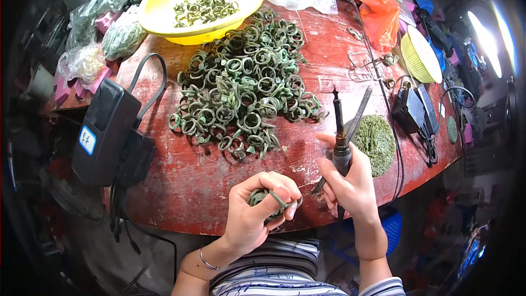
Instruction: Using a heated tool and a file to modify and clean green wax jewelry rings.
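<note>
My left hand [253, 216] is closed around several dull-green rings [258, 196] at the table's near edge, one ring pinched out at the fingertips. To its right, my right hand [353, 183] grips a dark pen-shaped tool [342, 151] resembling a soldering iron, its thin tip pointing away from me. A long flat grey metal tool [361, 108], a file or tweezers, is in the same hand, crossing behind the pen. Beyond both hands lies a heap of similar green rings [241, 87]. A round, rough green block [375, 145] sits just right of my right hand.
A yellow bowl [150, 13] with more rings stands behind the heap. Black power adapters [104, 131] are at the left edge; a black box [411, 111] with cables is at the right. A yellow-green basket [421, 55] and an orange plastic bag [373, 8] lie far right.
</note>
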Demonstrator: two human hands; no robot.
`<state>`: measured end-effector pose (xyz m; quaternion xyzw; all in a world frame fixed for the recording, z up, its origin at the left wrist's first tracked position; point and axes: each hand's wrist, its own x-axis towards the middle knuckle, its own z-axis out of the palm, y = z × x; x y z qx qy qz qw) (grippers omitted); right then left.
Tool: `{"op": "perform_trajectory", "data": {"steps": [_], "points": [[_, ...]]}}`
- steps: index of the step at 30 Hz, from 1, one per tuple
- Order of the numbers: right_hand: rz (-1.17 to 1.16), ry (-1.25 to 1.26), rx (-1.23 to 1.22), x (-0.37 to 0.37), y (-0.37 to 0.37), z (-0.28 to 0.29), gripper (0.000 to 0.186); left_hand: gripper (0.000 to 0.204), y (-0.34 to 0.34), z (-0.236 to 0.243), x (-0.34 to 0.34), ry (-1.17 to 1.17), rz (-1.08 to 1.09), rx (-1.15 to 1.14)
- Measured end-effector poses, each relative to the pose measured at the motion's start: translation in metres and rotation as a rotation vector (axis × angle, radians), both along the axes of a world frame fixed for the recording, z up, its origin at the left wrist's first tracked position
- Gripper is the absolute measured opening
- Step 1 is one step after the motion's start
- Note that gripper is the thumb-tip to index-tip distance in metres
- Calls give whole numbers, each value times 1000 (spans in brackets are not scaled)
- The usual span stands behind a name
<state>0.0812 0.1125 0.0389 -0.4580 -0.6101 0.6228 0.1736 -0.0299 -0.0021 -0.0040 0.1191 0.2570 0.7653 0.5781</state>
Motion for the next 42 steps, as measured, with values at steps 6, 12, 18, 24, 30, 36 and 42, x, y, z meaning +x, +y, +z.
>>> {"op": "perform_trajectory", "data": {"steps": [6,12,18,24,30,36,42], "points": [[46,-65,110,-13,19,6,42,8,3,7,3,28,-1,-75],[51,-136,172,-15,19,3,39,7,1,5,3,48,-10,-87],[90,-255,237,-12,9,-5,22,18,1,7,5,128,-11,-132],[162,-263,305,-1,2,-17,16,16,-3,5,7,235,22,-154],[200,-206,217,13,-9,-3,15,17,-4,4,11,356,70,-156],[106,260,5,27,-29,2,15,28,-1,11,11,464,50,-263],[31,434,-251,33,-34,-2,14,28,5,6,9,763,59,-127]]}}
